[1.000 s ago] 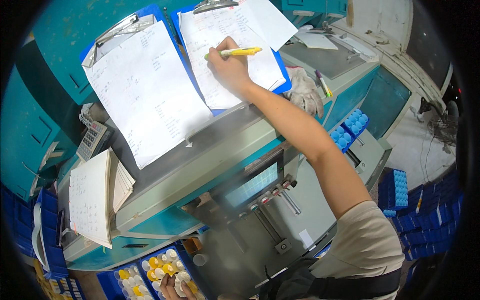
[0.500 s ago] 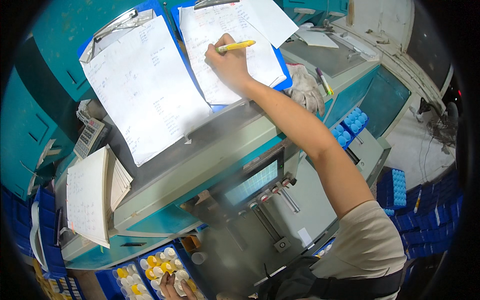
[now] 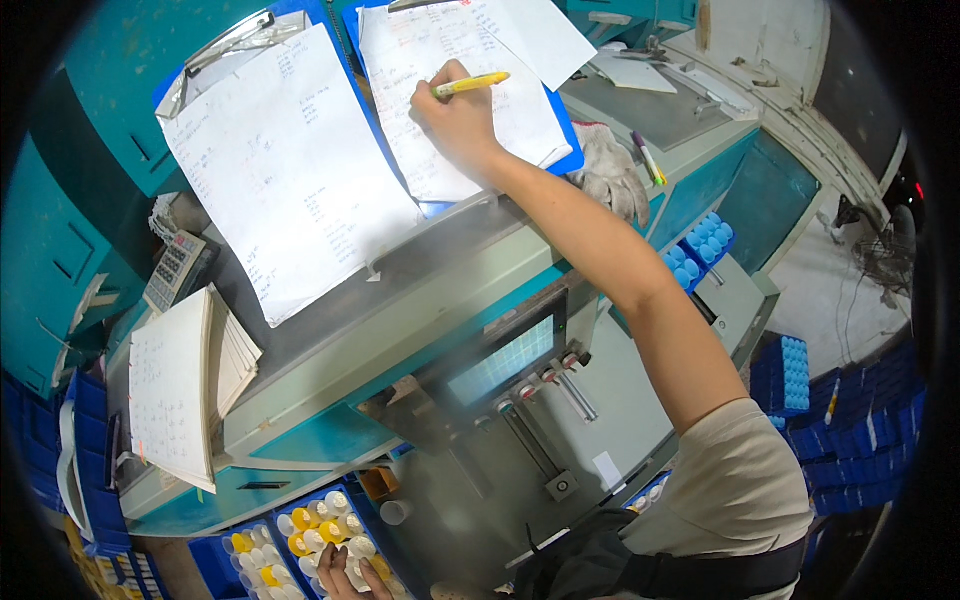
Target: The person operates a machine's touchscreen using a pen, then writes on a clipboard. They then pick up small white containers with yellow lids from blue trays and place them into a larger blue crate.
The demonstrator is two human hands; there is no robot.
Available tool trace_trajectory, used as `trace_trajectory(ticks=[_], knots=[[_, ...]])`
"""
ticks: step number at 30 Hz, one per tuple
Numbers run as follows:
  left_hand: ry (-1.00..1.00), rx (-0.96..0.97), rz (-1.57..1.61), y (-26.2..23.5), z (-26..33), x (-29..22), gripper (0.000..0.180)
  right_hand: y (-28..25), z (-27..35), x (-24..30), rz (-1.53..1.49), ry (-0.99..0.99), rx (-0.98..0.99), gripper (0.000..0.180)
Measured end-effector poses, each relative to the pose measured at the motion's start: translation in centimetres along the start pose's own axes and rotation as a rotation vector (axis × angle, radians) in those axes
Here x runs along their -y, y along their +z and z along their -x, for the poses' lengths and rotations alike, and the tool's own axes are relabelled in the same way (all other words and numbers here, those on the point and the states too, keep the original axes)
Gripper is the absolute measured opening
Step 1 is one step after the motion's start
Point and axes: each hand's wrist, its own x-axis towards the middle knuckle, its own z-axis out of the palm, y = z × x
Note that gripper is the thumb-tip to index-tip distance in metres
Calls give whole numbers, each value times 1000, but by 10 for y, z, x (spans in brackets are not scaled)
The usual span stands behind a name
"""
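My right hand (image 3: 455,115) grips a yellow pen (image 3: 472,84), closed around its barrel. It rests on a handwritten sheet (image 3: 520,120) held on the right blue clipboard (image 3: 572,150). A second blue clipboard with a metal clip (image 3: 218,60) lies to the left under another handwritten sheet (image 3: 270,170). At the lower edge, my left hand (image 3: 350,578) lies over white and yellow cups (image 3: 318,522) in a blue tray (image 3: 372,520). Its fingers are slightly bent and apart, with nothing visible between them; the palm is cut off by the frame.
A calculator (image 3: 174,270) and a thick notebook (image 3: 170,385) sit at the left of the counter. Work gloves (image 3: 610,180) and a marker (image 3: 648,158) lie right of the clipboards. Below the counter are a lit screen (image 3: 505,360) and metal fittings (image 3: 535,445). Blue trays (image 3: 780,375) stand at right.
The pen tip end and right hand have shifted very slightly on the sheet. The whole view has moved a little; my left hand stays over the cups.
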Motion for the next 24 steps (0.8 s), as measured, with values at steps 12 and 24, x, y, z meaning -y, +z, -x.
trace_trajectory(ticks=[12,24], knots=[[48,-51,-38,-5,2,-2,34,-2,3,6,-55,78,-16,22],[20,-53,14,-22,-12,0,33,-9,8,23,-280,236,-24,23]])
